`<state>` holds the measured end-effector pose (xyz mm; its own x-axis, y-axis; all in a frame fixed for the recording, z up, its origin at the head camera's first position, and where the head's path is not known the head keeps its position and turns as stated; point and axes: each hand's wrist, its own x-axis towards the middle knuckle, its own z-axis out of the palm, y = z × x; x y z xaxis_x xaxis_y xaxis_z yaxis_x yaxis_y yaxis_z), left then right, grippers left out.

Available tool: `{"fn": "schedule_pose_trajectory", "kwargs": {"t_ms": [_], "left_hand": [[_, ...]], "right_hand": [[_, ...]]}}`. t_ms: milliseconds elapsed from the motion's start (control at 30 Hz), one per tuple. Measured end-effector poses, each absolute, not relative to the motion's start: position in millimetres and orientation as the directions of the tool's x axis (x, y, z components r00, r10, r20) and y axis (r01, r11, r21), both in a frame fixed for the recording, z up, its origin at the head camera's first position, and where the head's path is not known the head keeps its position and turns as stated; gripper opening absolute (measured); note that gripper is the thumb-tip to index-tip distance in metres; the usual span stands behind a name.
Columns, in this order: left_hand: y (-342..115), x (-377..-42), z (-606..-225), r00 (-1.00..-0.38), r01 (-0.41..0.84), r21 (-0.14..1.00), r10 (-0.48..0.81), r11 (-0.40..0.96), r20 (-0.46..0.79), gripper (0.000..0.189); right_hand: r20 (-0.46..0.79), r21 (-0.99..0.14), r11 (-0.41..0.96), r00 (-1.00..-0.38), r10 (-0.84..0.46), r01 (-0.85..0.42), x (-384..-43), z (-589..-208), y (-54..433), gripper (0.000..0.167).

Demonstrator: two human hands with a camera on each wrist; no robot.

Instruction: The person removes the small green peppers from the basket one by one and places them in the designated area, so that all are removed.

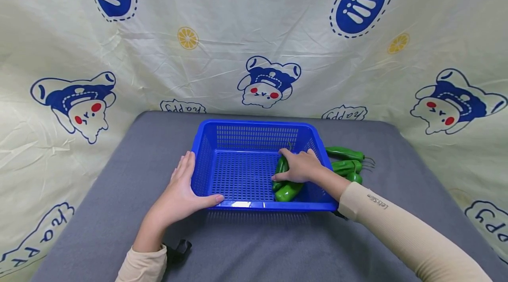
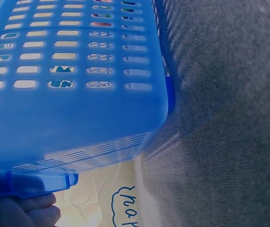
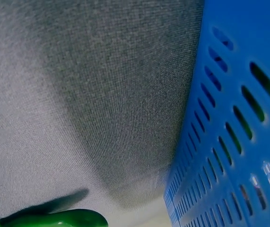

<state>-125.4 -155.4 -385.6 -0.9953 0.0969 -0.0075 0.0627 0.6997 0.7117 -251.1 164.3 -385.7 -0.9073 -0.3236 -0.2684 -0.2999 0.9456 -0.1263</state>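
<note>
A blue plastic basket (image 1: 246, 205) with slotted walls sits on the grey cloth. My left hand (image 1: 180, 191) spans its near left corner, thumb straight along the front rim and fingers extended against the left side. In the left wrist view, fingers (image 2: 42, 210) show beside the basket's rim (image 2: 26, 183). My right hand (image 1: 299, 166) reaches over the right wall into the basket and grips a long green chili pepper (image 1: 280, 171) between thumb and fingers. Another green pepper (image 1: 289, 192) lies just below it, on the basket floor. The palm hides part of both peppers.
Several green peppers (image 1: 345, 153) lie on the cloth (image 1: 158, 141) just outside the basket's right wall; one pepper (image 3: 59, 218) shows in the right wrist view. A patterned pale curtain (image 1: 222, 79) hangs behind. A black strap piece (image 1: 179, 250) is at my left wrist.
</note>
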Motion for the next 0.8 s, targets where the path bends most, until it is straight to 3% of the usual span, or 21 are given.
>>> {"fn": "schedule_pose_trajectory", "kwargs": {"t_ms": [800], "left_hand": [[-155.0,-126.3,-385.9,-0.995,0.071,0.715,0.104,0.696,-0.003,0.135]], "right_hand": [[-0.217,-0.311,0.910,-0.912,-0.347,-0.273,-254.7,-385.2,166.3,0.090]]}}
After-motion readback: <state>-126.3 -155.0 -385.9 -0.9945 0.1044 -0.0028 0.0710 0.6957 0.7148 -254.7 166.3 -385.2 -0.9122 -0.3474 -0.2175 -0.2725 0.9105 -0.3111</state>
